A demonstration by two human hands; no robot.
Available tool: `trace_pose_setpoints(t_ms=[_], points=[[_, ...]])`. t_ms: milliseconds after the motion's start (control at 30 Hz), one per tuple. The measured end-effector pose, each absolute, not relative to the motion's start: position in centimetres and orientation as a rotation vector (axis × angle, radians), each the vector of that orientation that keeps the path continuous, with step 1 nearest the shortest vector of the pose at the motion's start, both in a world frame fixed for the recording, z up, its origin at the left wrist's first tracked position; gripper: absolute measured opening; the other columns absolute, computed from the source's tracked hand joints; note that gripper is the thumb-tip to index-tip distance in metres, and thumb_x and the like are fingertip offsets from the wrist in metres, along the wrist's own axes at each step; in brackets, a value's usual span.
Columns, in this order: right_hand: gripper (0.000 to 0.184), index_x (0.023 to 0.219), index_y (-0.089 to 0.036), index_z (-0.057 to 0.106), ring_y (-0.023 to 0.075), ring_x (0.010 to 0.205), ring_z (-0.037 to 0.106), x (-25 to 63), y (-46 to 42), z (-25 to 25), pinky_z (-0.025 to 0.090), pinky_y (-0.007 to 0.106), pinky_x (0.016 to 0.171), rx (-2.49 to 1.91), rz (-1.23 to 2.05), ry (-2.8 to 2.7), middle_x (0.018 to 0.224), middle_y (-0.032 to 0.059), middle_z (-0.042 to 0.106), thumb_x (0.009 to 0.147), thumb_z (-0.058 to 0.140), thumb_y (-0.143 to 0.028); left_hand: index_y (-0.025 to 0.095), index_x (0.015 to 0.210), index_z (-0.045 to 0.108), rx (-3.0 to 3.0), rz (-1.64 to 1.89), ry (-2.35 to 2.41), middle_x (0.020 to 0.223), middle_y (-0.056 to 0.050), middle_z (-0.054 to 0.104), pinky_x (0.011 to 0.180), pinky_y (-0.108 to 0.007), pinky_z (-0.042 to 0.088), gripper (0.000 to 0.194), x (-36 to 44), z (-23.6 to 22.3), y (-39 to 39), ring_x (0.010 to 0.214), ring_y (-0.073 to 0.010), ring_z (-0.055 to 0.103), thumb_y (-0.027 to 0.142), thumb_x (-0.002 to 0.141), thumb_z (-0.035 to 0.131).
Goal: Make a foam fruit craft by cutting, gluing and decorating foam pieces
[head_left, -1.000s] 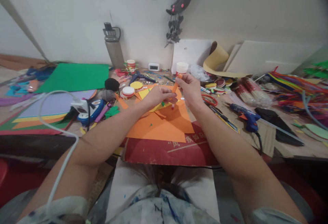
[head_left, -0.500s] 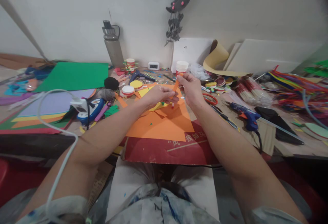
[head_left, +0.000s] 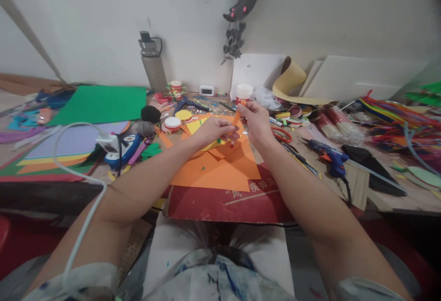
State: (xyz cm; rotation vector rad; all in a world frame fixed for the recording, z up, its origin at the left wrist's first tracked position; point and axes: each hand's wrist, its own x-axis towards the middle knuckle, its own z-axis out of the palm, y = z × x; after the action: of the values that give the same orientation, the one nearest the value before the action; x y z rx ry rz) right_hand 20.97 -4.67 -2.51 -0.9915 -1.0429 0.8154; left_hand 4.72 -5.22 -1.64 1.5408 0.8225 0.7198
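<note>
Here | cluttered table (head_left: 418, 198) | orange strip (head_left: 236, 117) over orange sheets (head_left: 215, 173) | pale wall (head_left: 196, 20)

Your left hand (head_left: 217, 128): below the orange strip's (head_left: 236, 118) top, fingers pointing rightward at its lower end; grip unclear.
Your right hand (head_left: 255, 118): thumb and fingers pinching the strip's upper end.
Your arms: bare forearms angling inward toward the strip from either side.
</note>
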Motion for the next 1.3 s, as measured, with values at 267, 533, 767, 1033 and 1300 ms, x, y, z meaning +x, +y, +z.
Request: trace_pose_setpoints(t_ms=[267, 533, 767, 1033, 1300], points=[[0.039, 0.076, -0.021, 0.065, 0.0082, 0.061, 0.046, 20.8, -4.9, -2.2, 0.039, 0.025, 0.06, -0.981, 0.846, -0.983, 0.068, -0.0068, 0.059, 0.059, 0.087, -0.049, 0.012, 0.077, 0.073, 1.689, 0.801, 0.816, 0.077, -0.007, 0.079, 0.065, -0.022, 0.048, 0.02, 4.8, -1.3, -6.0, 0.062, -0.0107, 0.068, 0.023, 0.092, 0.067], [0.038, 0.075, -0.021, 0.064, 0.0085, 0.06, 0.044, 20.5, -5.4, -2.2, 0.038, 0.026, 0.061, -0.991, 0.862, -0.991, 0.068, -0.0072, 0.056, 0.061, 0.087, -0.048, 0.011, 0.076, 0.072, 1.619, 0.76, 0.724, 0.069, -0.005, 0.075, 0.07, -0.024, 0.053, 0.017, 4.7, -2.2, -5.3, 0.061, -0.0109, 0.068, 0.02, 0.09, 0.068], [0.037, 0.071, -0.022, 0.063, 0.0097, 0.062, 0.047, 20.4, -5.6, -2.7, 0.04, 0.027, 0.063, -1.001, 0.858, -0.974, 0.068, -0.0057, 0.058, 0.063, 0.088, -0.048, 0.013, 0.077, 0.074, 1.601, 0.759, 0.742, 0.077, -0.006, 0.078, 0.068, -0.023, 0.052, 0.017, 4.6, -2.7, -5.5, 0.062, -0.0105, 0.067, 0.022, 0.09, 0.068], [0.04, 0.072, -0.022, 0.065, 0.0097, 0.062, 0.047, 20.2, -6.2, -2.3, 0.039, 0.026, 0.061, -1.021, 0.917, -0.902, 0.069, -0.005, 0.059, 0.06, 0.093, -0.048, 0.014, 0.074, 0.074, 1.49, 0.736, 0.744, 0.078, -0.006, 0.079, 0.07, -0.024, 0.052, 0.017, 4.7, -3.3, -5.4, 0.062, -0.0111, 0.066, 0.022, 0.088, 0.069], [0.037, 0.072, -0.023, 0.067, 0.011, 0.063, 0.051, 20.3, -6.5, -1.7, 0.043, 0.027, 0.063, -1.044, 0.967, -0.875, 0.071, -0.0028, 0.064, 0.059, 0.092, -0.047, 0.018, 0.075, 0.077, 1.586, 0.731, 0.814, 0.078, -0.004, 0.078, 0.076, -0.025, 0.052, 0.019, 4.3, -2.0, -6.0, 0.068, -0.0132, 0.066, 0.026, 0.09, 0.068]])
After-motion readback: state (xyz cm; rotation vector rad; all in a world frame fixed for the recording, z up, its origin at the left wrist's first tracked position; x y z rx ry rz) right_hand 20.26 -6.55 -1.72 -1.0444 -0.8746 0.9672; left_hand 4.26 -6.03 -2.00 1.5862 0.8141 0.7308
